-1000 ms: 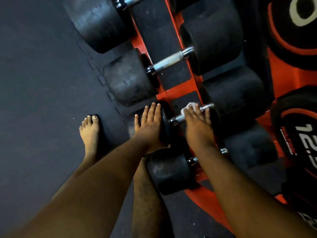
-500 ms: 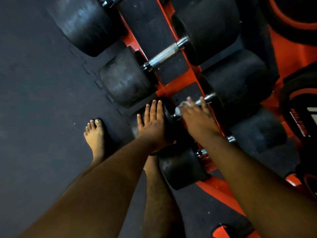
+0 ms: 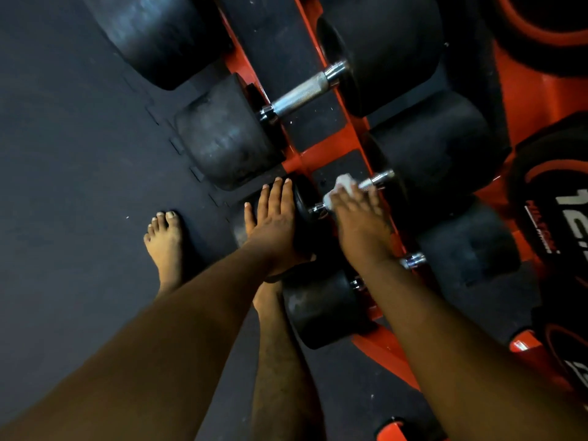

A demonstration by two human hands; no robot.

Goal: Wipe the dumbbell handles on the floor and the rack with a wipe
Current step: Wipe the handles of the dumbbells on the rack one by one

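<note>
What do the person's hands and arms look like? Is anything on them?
Both arms are bare, with no sleeves showing. The left hand and right hand wear no gloves, and no rings or watch can be seen. The fingernails look short and pale.

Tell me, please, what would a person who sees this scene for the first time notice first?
The eye goes first to the right hand at centre, pressing a small white wipe on the chrome handle of a black round-headed dumbbell on the orange metal rack. Just beside it, the left hand lies flat with straight fingers on that dumbbell's near black head. Above them, a bigger dumbbell shows a bright knurled steel handle.
</note>
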